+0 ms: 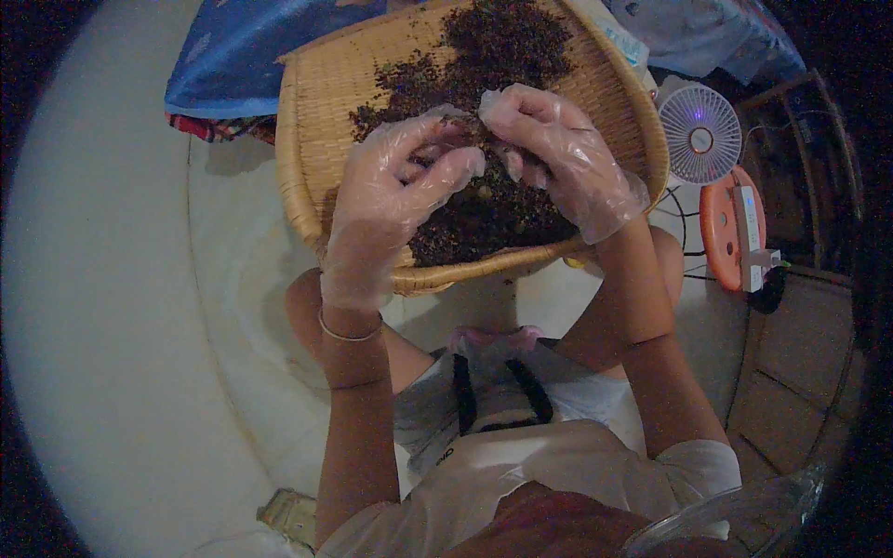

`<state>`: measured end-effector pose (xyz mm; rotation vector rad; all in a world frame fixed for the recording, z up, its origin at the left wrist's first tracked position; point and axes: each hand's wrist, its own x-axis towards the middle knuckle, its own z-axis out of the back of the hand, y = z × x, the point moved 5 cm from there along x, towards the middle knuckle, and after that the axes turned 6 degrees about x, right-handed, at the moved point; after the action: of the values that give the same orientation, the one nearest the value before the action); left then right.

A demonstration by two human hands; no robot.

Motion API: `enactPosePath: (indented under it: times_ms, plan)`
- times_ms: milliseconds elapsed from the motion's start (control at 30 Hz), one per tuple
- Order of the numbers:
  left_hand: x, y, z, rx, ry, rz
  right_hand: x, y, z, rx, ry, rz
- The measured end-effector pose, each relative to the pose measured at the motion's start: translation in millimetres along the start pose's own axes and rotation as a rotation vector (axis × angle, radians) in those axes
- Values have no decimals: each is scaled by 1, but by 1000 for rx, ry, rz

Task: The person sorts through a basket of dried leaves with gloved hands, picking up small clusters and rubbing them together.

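Observation:
A wide woven basket tray (321, 102) sits in front of me, its near rim above my crossed legs. Dark, crumbly dried plant bits (507, 42) are heaped at its far side, and another dark heap (488, 223) lies along the near rim. Both my hands wear thin clear plastic gloves. My left hand (391, 177) is over the tray's middle with thumb and fingers curled together. Facing it, my right hand (558, 149) is closed in a pinch, its fingertips close to the left ones. Whatever small bits lie between the fingers are too small to name.
Blue patterned cloth (251, 56) hangs beyond the tray's far left. On the right stand a small round fan (700, 136), an orange stool (718, 228) and a white power strip (747, 232) with a plug and cables. Pale floor (121, 279) stretches left.

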<state>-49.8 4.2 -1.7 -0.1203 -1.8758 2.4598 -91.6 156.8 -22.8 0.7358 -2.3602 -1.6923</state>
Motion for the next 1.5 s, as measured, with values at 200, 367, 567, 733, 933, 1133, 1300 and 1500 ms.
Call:
enactPosePath:
  times_ms: [200,367,567,733,933,1133,1300,1500]
  plan:
    - [0,9,-1,9,-128,-7,0,-2,-1,-57,37,-12]
    - [3,13,3,179,-140,-211,0,-2,-3,-64,35,-7]
    - [0,1,2,148,-158,-154,-3,1,-4,-101,46,8]
    - [0,4,6,168,-137,-148,-5,-1,-10,-52,90,-12]
    - [-1,1,-2,147,-111,-131,-7,0,-6,-59,55,11]
    - [1,2,0,31,-124,-48,-4,-3,-3,-69,111,11]
    - [4,10,4,135,-136,-130,-2,-5,-5,-106,160,58]
    - [0,5,7,163,-165,-131,-7,-3,-9,-101,147,2]
